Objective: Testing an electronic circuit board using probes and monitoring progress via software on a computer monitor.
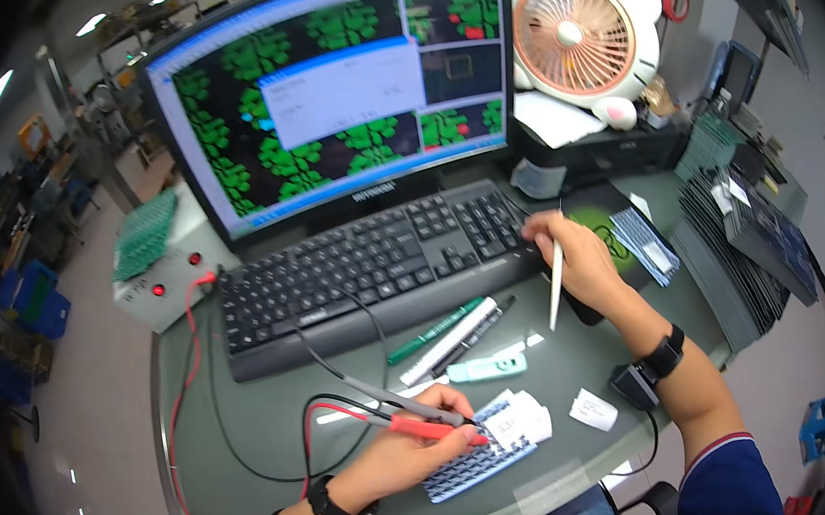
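My left hand (405, 456) is closed around a red test probe (418, 428) and a dark grey test probe (398, 402). Their tips point at a blue-and-white circuit board panel (455, 474) lying on the desk. White paper labels (518, 421) cover part of that panel. At the right end of the black keyboard (363, 263) is my right hand (579, 262), fingers bent over the number keys. A slim white pen (556, 288) is tucked in this hand and slants down toward the desk. Whether a fingertip presses a key cannot be made out.
Behind the keyboard stands a monitor (335, 95) with green board layouts and a dialog box. Several markers (449, 339) and a pale blue stick-shaped item (486, 367) lie between my hands. A pink-and-white fan (575, 34), stacked dark boards (736, 274) and a grey box (168, 273) surround the workspace.
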The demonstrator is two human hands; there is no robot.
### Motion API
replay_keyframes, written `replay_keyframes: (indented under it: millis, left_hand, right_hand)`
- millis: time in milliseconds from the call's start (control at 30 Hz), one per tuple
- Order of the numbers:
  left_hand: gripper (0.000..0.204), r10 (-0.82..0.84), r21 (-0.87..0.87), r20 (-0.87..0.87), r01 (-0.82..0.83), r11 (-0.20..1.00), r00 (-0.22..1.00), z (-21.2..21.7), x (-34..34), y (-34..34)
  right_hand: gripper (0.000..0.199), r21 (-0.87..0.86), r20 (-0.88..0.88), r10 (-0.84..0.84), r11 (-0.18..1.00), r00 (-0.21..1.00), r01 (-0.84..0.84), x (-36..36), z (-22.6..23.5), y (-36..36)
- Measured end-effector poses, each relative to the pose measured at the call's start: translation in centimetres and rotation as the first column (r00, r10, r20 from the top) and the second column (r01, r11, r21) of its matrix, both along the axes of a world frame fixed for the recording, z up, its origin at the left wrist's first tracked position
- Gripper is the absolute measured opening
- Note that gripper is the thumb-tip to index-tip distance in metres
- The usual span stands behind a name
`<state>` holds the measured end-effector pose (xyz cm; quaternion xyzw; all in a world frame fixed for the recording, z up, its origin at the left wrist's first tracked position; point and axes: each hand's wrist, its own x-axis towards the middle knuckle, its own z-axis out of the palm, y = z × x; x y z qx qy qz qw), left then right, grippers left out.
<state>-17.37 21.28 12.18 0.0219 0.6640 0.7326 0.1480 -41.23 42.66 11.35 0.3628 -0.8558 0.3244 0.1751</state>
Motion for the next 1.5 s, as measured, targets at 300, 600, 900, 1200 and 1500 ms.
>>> replay_keyframes:
  millis: [300,600,900,1200,1500]
  left_hand:
    - [0.024,0.456,0.066,-0.175,-0.451,0.89,0.873,2.7,-1.4,-5.1]
    - [0.031,0.438,-0.262,-0.474,-0.597,0.759,0.764,2.8,-1.5,-7.1]
    - [0.03,0.523,-0.124,-0.242,-0.561,0.819,0.817,3.7,-0.3,-6.9]
    - [0.034,0.606,-0.012,-0.186,-0.619,0.785,0.773,2.4,0.4,-7.7]
    - [0.036,0.64,0.018,-0.183,-0.648,0.761,0.746,2.0,1.1,-8.8]
  right_hand:
    - [0.018,-0.146,0.277,0.295,0.954,0.915,-0.263,3.7,4.0,-0.1]
    - [0.05,0.316,0.179,0.715,0.608,0.675,-0.728,13.2,4.6,-2.9]
    - [0.057,0.481,0.055,0.779,0.527,0.624,-0.701,17.4,2.9,-5.6]
    - [0.048,0.49,-0.026,0.785,0.55,0.619,-0.676,17.3,5.3,-5.5]
    - [0.038,-0.128,0.209,0.719,0.692,0.662,-0.711,15.1,11.4,-3.1]
